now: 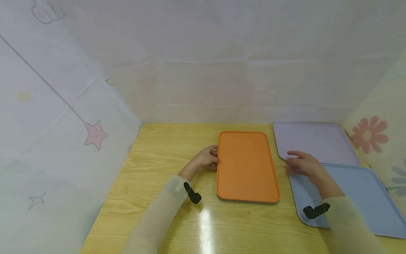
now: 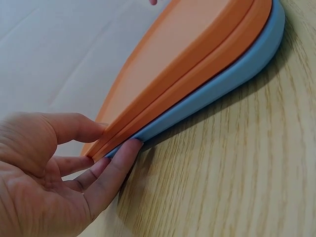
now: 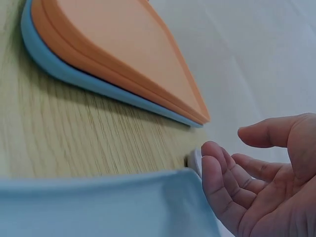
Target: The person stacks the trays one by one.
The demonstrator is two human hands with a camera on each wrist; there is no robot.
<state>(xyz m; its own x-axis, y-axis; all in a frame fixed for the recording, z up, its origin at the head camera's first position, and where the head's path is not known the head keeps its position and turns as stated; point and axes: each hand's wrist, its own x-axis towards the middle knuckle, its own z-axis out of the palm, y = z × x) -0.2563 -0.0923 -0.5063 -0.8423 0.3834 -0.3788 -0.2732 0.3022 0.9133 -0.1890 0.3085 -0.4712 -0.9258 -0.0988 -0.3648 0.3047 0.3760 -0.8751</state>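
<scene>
An orange tray (image 1: 247, 165) lies on top of a stack at mid-table, with a blue tray (image 2: 217, 89) at the bottom. Against the stack's left edge rests my left hand (image 1: 206, 158); its thumb touches the orange rim and other fingertips touch the side lower down. My right hand (image 1: 302, 164) hovers apart from the stack on its right, fingers loosely bent and holding nothing. Beneath and beside the right hand are a light blue tray (image 1: 355, 190) and, behind that, a lilac tray (image 1: 317, 141).
The wooden table (image 1: 158, 158) extends to the left and front of the stack. Pale printed cloth (image 1: 203, 84) hangs behind the table and along both sides. Black straps (image 1: 192, 193) sit on both wrists over light sleeves.
</scene>
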